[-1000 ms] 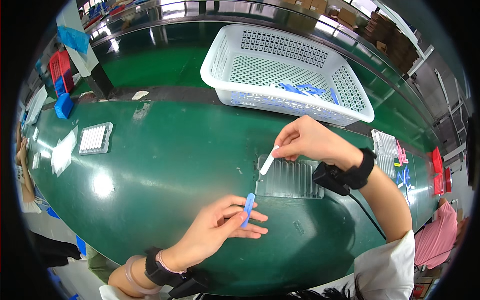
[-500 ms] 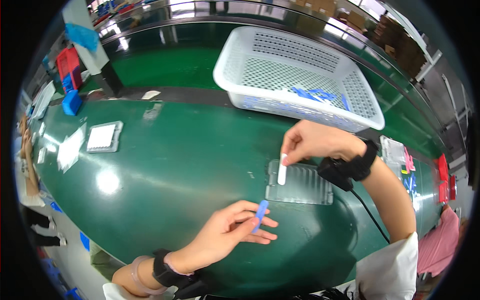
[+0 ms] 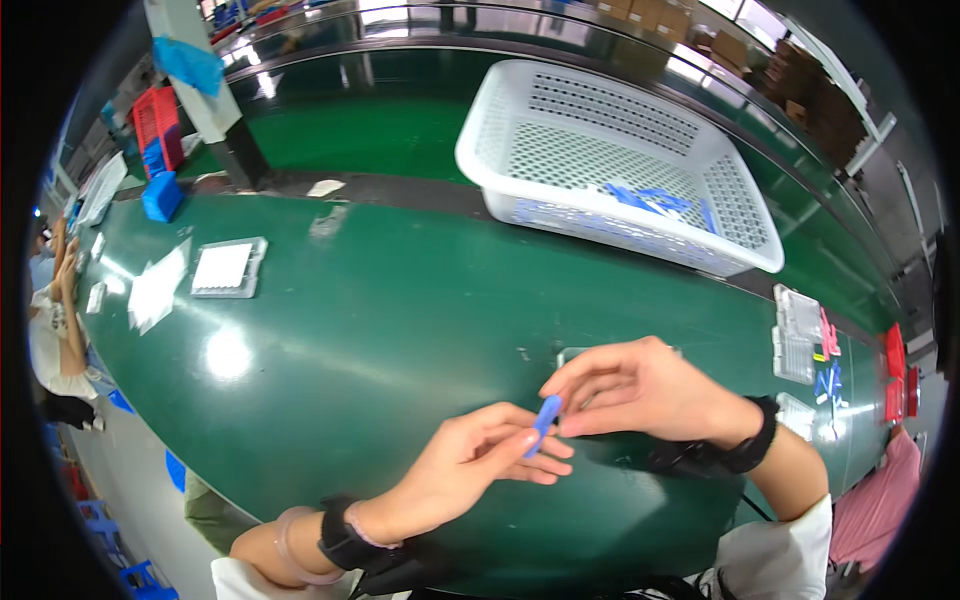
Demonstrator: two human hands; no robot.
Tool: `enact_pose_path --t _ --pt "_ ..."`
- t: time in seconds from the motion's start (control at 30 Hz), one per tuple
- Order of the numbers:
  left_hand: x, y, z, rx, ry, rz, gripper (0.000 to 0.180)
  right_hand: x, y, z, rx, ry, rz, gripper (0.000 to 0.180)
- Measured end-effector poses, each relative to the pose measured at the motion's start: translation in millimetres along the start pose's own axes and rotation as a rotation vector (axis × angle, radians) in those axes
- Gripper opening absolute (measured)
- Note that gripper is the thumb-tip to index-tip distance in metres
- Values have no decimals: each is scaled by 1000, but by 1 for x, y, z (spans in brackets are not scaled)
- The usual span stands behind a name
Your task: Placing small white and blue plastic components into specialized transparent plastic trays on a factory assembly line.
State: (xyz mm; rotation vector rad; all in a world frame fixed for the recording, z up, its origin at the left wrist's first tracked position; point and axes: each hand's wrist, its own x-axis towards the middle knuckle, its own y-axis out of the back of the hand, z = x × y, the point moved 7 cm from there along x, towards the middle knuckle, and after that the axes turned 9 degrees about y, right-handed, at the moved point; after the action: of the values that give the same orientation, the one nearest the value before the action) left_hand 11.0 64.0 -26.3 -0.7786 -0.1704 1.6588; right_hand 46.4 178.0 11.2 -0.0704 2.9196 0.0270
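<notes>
A small flat blue strip (image 3: 543, 426) with rounded ends is pinched between the thumb and fingers of my left hand (image 3: 483, 452), above the green table. My right hand (image 3: 655, 392) is at the strip's upper end, its thumb and forefinger curved and apart around it. No grip by that hand on the strip shows. Beneath my right hand lies a clear plastic tray (image 3: 570, 354); only a bit of its far edge shows, and the rest is hidden. The white strip seen earlier is out of sight.
A white perforated basket (image 3: 610, 215) with several blue and white strips stands at the back. On the left lies a tray with white pieces (image 3: 224, 268), beside thin clear sheets (image 3: 160, 288). Clear trays (image 3: 796, 335) and loose blue pieces (image 3: 829, 383) lie right. Another person's arm (image 3: 68, 300) shows far left.
My right hand has come down and nearer from the tray to the blue strip, and the white strip no longer shows in it. My left hand still holds the blue strip.
</notes>
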Motion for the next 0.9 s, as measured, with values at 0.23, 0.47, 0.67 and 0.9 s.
enact_pose_path --t 0.23,0.47,0.67,0.9 --pt "-1 1 0 48 0 51 24 -21 20 -35 -556 506 372 16" --pt "-1 3 0 89 9 62 25 -48 -28 -9 -1526 578 159 29" --pt "-3 -3 8 123 14 63 26 -67 -16 -36 -1408 661 323 31" --pt "-14 -23 56 513 -252 198 21 -39 86 -47 -1644 616 762 42"
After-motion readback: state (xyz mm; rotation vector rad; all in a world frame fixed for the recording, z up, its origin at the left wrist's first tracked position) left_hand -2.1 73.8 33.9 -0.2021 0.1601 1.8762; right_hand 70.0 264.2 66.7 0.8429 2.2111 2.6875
